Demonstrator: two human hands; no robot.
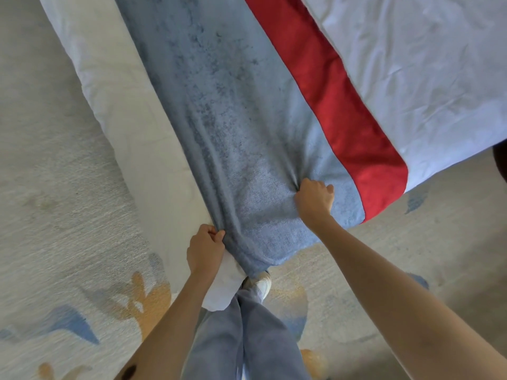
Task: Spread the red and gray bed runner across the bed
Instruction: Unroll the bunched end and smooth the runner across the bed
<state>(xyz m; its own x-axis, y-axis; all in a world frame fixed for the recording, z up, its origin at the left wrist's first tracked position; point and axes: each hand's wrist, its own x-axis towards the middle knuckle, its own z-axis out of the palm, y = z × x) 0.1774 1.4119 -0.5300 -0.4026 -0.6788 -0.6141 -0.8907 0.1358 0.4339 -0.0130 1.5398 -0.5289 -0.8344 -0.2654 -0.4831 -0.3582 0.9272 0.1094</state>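
Two hands hold one bed runner (233,127), gray with one red band, lying along the bed (411,64) and overhanging its near edge. The left hand (205,249) pinches the bunched left corner; the right hand (315,199) is fisted on gray cloth nearer the red band. Uneven pulling would likely skew the runner or drag it off; the far end is out of view.

bed runner (233,119): far end cut off by top edge | bed (411,64): cut at top and right edges | right hand (315,198) fingertips buried in gathered fabric | dark object (500,163) at right edge: unidentifiable
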